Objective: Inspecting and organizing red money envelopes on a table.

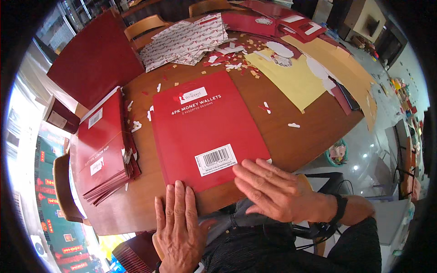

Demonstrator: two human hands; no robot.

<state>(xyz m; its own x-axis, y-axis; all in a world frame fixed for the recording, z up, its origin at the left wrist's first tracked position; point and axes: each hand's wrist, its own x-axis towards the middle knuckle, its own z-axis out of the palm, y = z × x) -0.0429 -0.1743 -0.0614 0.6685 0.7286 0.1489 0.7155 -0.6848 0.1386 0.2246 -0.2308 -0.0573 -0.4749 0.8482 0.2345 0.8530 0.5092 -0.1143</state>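
A red printed card packet (208, 133) lies flat on the wooden table (286, 146), its printed side up with a barcode label near the lower edge. My left hand (179, 218) touches the packet's lower left corner with fingers extended, holding nothing. Flat fingers of my right hand (276, 191) rest on its lower right corner, and this hand grips nothing either. To the left stands a stack of similar red packets (102, 146), with what looks like a thin band across the top one. Small white and red paper scraps (136, 126) lie between stack and packet.
Patterned paper sheets (184, 41) lie at the back, beside paper scraps. Yellow paper (290, 82), brown cardboard (338, 61) and red card pieces (252, 24) cover the far right. A dark red cup (61, 116) is at the left edge; a teal basket (338, 153) stands on the floor.
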